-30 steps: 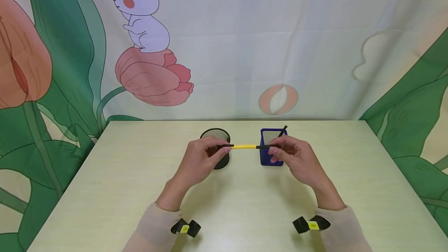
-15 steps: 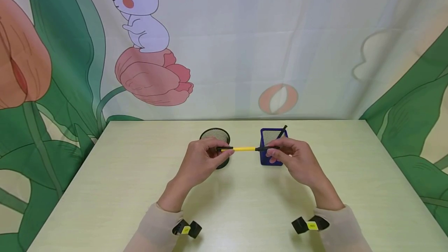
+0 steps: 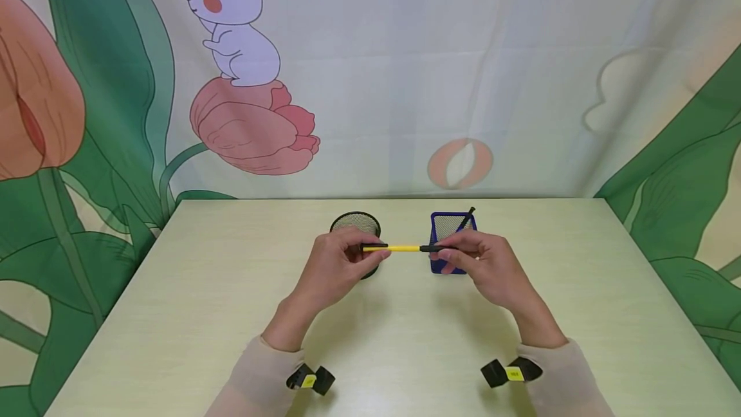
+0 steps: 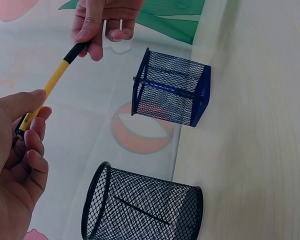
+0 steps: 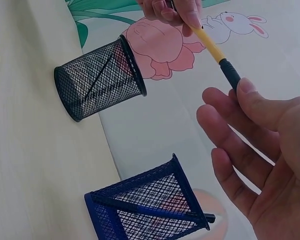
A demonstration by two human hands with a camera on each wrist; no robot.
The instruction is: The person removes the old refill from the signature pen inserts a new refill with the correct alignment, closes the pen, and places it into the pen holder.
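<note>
A pen (image 3: pixel 404 248) with a yellow barrel lies level between both hands, above the table. My left hand (image 3: pixel 331 264) pinches its clip end between thumb and fingers, and the black clip shows beside the thumb in the head view. At the other end, the thumb and index finger of my right hand (image 3: pixel 489 270) pinch the black grip section (image 5: pixel 230 73), whose tip is hidden by the fingers. The right hand's other fingers (image 5: pixel 235 175) are loosely bent and spread. Behind the left hand stands a round black mesh pen holder (image 4: pixel 145 200); behind the right, a square blue one (image 4: pixel 172 110).
One dark blue pen (image 5: pixel 150 211) leans inside the blue holder, its end poking past the rim. Both holders stand near the back of the pale wooden table (image 3: pixel 399 340). A printed curtain (image 3: pixel 376 82) hangs directly behind the table's back edge.
Both hands and the pen have come slightly lower in the head view. My right hand has shifted a little to the left, so less of the yellow barrel shows between the hands.
</note>
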